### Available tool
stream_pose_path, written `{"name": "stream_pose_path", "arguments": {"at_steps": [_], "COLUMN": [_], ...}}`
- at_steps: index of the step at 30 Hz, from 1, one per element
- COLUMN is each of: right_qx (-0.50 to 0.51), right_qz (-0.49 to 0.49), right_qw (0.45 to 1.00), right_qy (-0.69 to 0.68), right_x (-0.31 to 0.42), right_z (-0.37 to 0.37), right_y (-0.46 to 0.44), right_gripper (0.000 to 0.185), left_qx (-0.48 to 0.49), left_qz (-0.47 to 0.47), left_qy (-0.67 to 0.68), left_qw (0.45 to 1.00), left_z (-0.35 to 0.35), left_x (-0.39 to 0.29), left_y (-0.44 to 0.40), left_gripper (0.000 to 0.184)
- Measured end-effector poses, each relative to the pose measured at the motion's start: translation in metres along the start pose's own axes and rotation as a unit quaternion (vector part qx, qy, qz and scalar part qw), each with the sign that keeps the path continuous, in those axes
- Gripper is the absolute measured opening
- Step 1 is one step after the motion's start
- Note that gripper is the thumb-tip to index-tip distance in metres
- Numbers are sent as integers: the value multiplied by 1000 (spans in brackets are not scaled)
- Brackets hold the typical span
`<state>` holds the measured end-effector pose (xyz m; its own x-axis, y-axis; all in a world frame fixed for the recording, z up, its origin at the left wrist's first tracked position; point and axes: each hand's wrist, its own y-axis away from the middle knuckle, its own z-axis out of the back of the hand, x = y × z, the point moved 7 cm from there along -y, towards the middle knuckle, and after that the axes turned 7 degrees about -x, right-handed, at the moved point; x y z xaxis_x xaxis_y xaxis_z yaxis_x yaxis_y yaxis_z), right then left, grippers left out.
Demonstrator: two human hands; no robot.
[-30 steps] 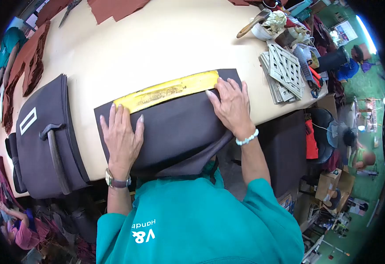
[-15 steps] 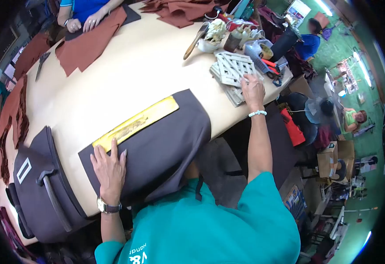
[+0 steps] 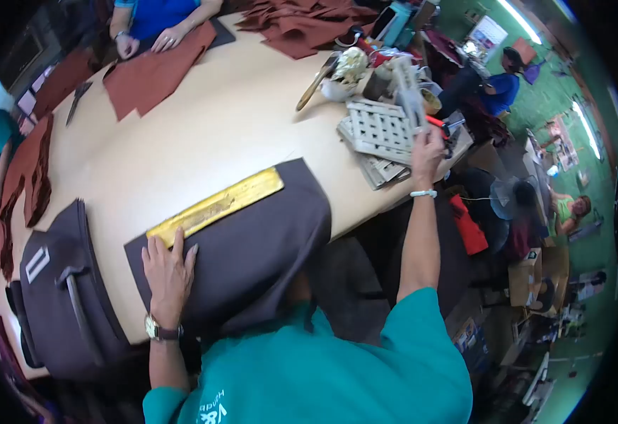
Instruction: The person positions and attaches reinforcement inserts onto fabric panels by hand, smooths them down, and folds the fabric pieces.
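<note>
My left hand (image 3: 170, 279) lies flat with its fingers apart on a dark brown sheet of material (image 3: 259, 247). Its fingertips touch the near end of a worn yellow strip (image 3: 217, 203), which lies along the sheet's upper edge. At the table's right side, my right hand (image 3: 428, 154) grips a pale slotted plate (image 3: 412, 95), held up on edge and blurred by motion. Just left of that hand, a similar pale lattice plate (image 3: 380, 131) lies on top of a stack of flat pieces (image 3: 374, 169).
A hammer (image 3: 77, 304) rests on a dark stack (image 3: 58, 283) at left. Beyond the plates are a brush (image 3: 316, 85), a white bowl (image 3: 339, 90) and red-handled tools (image 3: 438, 126). Scissors (image 3: 77, 102) lie far left. Across the table, a co-worker's hands (image 3: 167, 40) are at reddish-brown pieces (image 3: 157, 74).
My right hand has raised one slotted plate off the stack and moved slightly right. My left hand stays at the yellow strip's end. The whole view has shifted a little.
</note>
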<state>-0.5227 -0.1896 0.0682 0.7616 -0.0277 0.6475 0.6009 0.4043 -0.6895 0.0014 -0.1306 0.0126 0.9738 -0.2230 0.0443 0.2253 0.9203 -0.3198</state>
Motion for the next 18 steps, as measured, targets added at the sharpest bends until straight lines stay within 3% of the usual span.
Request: {"name": "stream_pose_path", "arguments": {"at_steps": [2, 3, 6, 12, 15, 18], "right_qx": [-3, 19, 102, 294, 398, 472], "right_qz": [29, 31, -2, -103, -194, -237], "right_qw": [999, 999, 978, 875, 807, 784], "right_qy": [-28, -22, -183, -370, -390, -325], "right_x": [6, 18, 84, 181, 199, 198], "right_z": [-2, -4, -13, -40, -60, -70], "right_y": [0, 3, 40, 139, 195, 238], "right_gripper": [11, 11, 13, 42, 49, 49], "left_qx": [44, 14, -40, 48, 84, 96], "left_qz": [7, -14, -52, 6, 61, 88], "left_qy": [27, 33, 80, 279, 384, 451], "left_qw": [999, 999, 995, 959, 917, 883], "left_z": [4, 4, 8, -4, -11, -23], "left_x": [1, 1, 3, 40, 59, 67], "left_y": [-6, -7, -12, -33, -34, -26], "left_gripper": [42, 39, 32, 24, 28, 42]}}
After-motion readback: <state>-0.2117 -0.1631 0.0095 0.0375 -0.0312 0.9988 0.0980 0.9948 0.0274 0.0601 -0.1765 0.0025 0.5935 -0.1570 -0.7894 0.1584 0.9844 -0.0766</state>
